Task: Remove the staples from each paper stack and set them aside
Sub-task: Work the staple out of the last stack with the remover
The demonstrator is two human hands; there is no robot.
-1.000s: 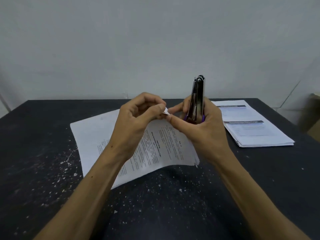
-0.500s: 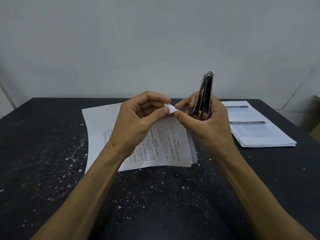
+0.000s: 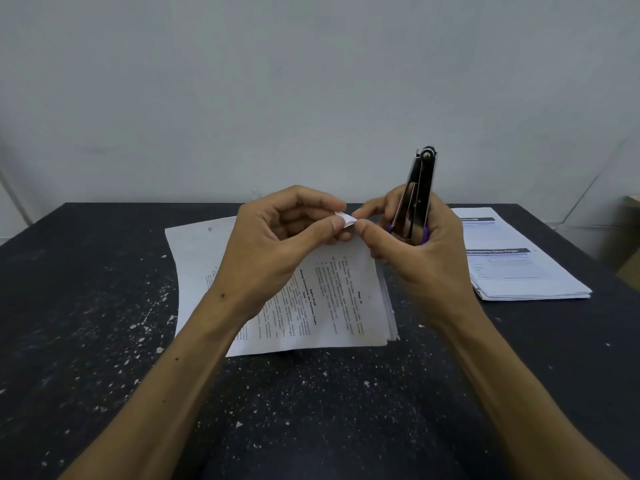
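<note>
Speckled black table (image 3: 104,341), second stack (image 3: 519,271) far right; both hands' grips pinching paper corner (image 3: 346,219), stapler (image 3: 417,195) upright.

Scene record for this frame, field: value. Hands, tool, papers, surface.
left hand: pinches corner of printed white paper stack
right hand: grips upright silver metal stapler with purple trim, thumb and forefinger at the same corner
second white paper stack with dark header bars: flat, right of the hands, untouched
surface: black speckled table
staple: not discernible
</note>
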